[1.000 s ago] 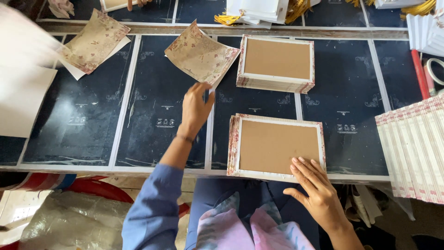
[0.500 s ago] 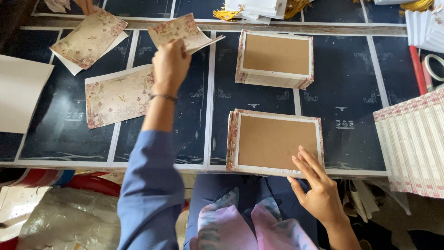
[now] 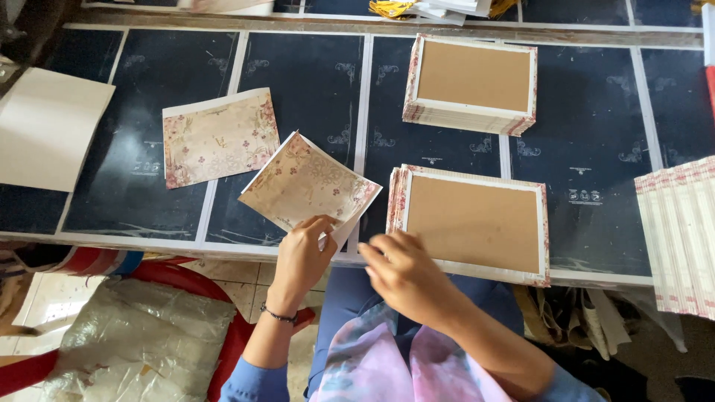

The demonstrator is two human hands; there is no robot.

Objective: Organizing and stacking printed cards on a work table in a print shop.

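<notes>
My left hand [image 3: 304,257] grips the near corner of a floral-printed paper sheet [image 3: 307,184], which lies tilted on the dark table [image 3: 134,201] near its front edge. My right hand [image 3: 402,274] hovers at the left front corner of a stack of brown cards with floral borders [image 3: 473,222], fingers curled, touching or nearly touching its edge; it is blurred and nothing shows in it. A second floral sheet [image 3: 219,137] lies flat to the left. Another stack of bordered brown cards [image 3: 474,80] sits farther back.
A plain cream sheet [image 3: 46,128] lies at the left edge. A pile of striped white-and-red paper [image 3: 681,231] hangs over the right side. Red plastic seats [image 3: 186,275] and a crumpled plastic bag [image 3: 134,339] are below the table at left.
My left hand came back from the far side of the table to the front edge with a floral sheet. My right hand slid left along the near stack's front edge.
</notes>
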